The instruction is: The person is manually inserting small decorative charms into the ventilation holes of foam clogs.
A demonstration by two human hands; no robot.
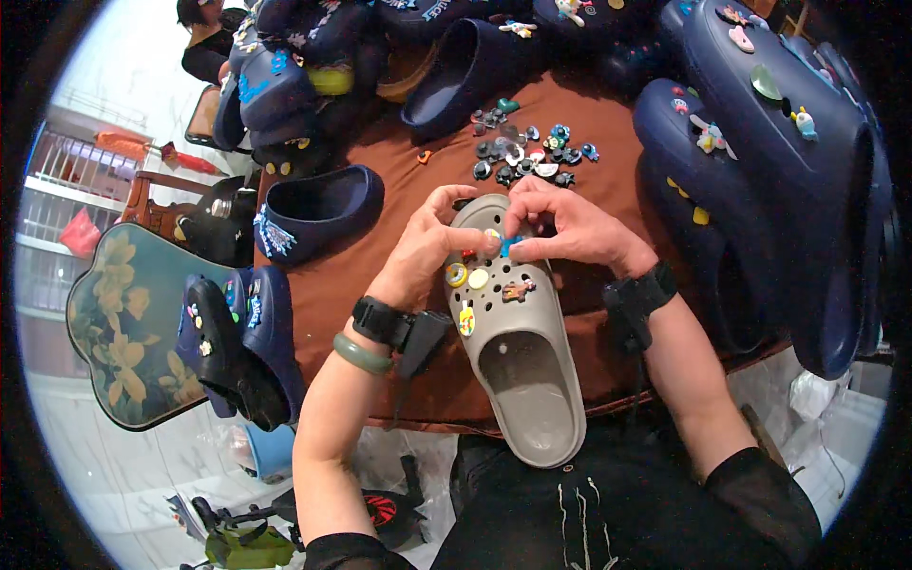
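Note:
A grey clog [521,361] lies lengthwise on the brown table [380,275], heel toward me, with several small coloured charms stuck in its holed top. My left hand [427,242] grips the left side of its toe. My right hand [560,223] pinches a small blue charm [508,247] and holds it against the toe's top. Both wrists wear black straps. A green bangle [361,355] sits on my left forearm.
A heap of loose charms [527,152] lies beyond the clog. Dark blue clogs [760,142] with charms pile up at the right, the back and the left. A floral stool [128,323] stands at the left. Another person [204,38] sits at the far left.

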